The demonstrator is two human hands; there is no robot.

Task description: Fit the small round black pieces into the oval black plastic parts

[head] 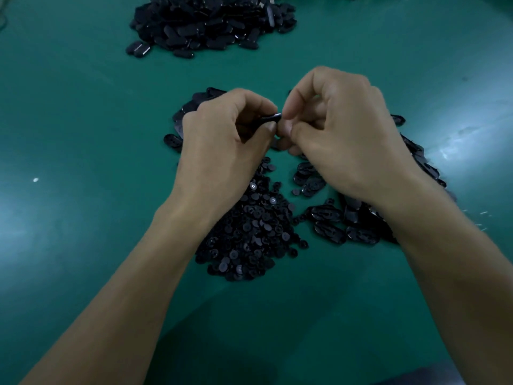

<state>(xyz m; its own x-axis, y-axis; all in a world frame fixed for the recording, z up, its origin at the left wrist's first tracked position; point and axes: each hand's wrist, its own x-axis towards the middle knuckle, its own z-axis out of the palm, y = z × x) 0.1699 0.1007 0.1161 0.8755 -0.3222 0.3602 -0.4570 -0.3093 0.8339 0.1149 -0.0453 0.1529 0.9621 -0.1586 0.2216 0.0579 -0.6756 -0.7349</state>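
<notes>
Your left hand is curled, thumb and forefinger pinching a glossy black oval part held edge-on above the table, right between your two hands. Your right hand is curled too, its fingertips bunched tight against the free end of that same part. Whether a round piece sits under them, I cannot tell; the fingers hide it.

Below your wrists lies the heap of small round pieces: flat matte black discs, many with a raised hub or a hole at the centre. Just beside it, under your right forearm, a scatter of loose oval shells shows smooth, shiny rims and hollow insides. More ovals peek out beyond your left knuckles. Well apart at the far edge sits a big mound of ovals, rounded and catching glints. Everything rests on a smooth green table with a soft sheen.
</notes>
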